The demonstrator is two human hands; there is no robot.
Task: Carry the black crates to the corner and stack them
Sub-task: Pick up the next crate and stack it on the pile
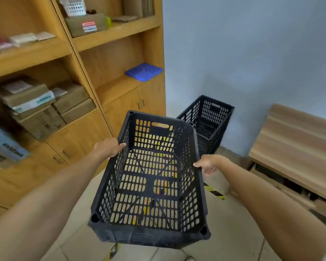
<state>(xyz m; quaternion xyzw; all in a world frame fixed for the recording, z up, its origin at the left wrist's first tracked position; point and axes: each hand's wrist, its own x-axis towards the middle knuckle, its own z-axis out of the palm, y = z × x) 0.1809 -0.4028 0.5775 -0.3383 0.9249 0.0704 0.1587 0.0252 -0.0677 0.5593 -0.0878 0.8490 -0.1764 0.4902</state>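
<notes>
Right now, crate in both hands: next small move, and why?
Probably carry the held crate forward toward the black crates in the corner. The left hand and right hand grip its long rims, and the stack sits beyond its far end.

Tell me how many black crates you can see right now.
At least 2. One black crate is carried between the left hand and right hand. A crate stack stands in the corner; how many are nested there is unclear.

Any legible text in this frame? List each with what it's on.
None is legible.
Red-and-white label on the upper-shelf cardboard box: blurred.
Blue-green print on the tape of the stacked boxes: blurred.
Blue-and-white box at the left edge: dark print, unreadable.
Held black crate: none seen.
</notes>
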